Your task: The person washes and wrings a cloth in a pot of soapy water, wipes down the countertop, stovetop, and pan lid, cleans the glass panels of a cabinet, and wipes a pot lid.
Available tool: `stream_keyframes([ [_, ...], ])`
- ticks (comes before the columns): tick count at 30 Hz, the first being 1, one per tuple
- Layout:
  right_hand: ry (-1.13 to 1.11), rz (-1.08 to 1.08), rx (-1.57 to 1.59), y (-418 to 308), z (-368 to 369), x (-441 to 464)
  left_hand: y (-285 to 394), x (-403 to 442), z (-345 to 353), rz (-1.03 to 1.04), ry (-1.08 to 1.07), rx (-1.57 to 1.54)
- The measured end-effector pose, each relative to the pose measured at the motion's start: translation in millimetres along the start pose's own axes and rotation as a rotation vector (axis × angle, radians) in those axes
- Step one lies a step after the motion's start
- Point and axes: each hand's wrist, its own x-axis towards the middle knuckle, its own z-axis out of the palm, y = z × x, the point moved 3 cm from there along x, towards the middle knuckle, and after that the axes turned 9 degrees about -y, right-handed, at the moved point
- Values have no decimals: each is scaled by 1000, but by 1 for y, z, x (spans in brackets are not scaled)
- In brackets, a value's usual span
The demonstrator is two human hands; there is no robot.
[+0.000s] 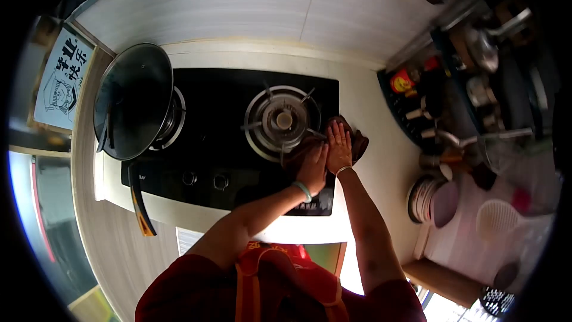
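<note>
Dark cloth (360,144) partly hidden by left hand (313,170), right hand (339,149).

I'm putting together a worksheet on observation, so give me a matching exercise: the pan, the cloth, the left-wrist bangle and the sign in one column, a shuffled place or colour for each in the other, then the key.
Column one
1. Pan
2. Cloth
3. Left-wrist bangle
4. Sign

Column two
A. Pale green
B. Beneath the right hand
C. Light, with black writing
D. Over the left burner

Right pairs: 1-D, 2-B, 3-A, 4-C
</note>
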Motion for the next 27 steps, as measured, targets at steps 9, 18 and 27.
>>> stream_keyframes([
  [9,9,-433,-159,29,-40,141,-2,100,2,22,335,-263],
  [18,119,-352,-80,25,-22,167,5,105,-2,-183,372,-171],
  [27,-30,-123,-147,-45,4,-45,-11,-80,7,-5,-67,107],
])
